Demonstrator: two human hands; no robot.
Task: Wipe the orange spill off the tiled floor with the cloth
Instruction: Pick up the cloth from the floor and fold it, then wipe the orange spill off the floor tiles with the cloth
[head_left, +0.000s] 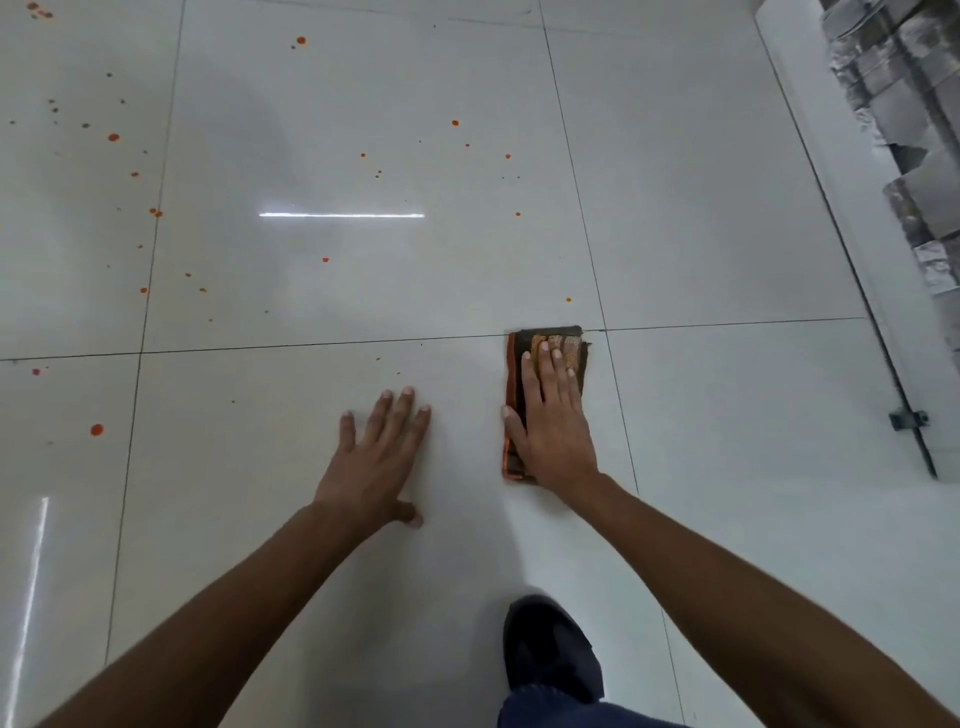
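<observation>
My right hand lies flat on the folded cloth, fingers straight and together, pressing it down rather than gripping it. The cloth (dark, with an orange stripe along its left edge) sits right of centre in the frame, its far edge on the grout line that crosses the tiled floor. My left hand is just left of it, palm down on bare tile, fingers spread and straight, holding nothing. The orange spill is a scatter of small drops across the upper middle and upper left of the frame, well apart from the cloth, with one larger drop at the left edge. My dark shoe shows at the bottom centre.
</observation>
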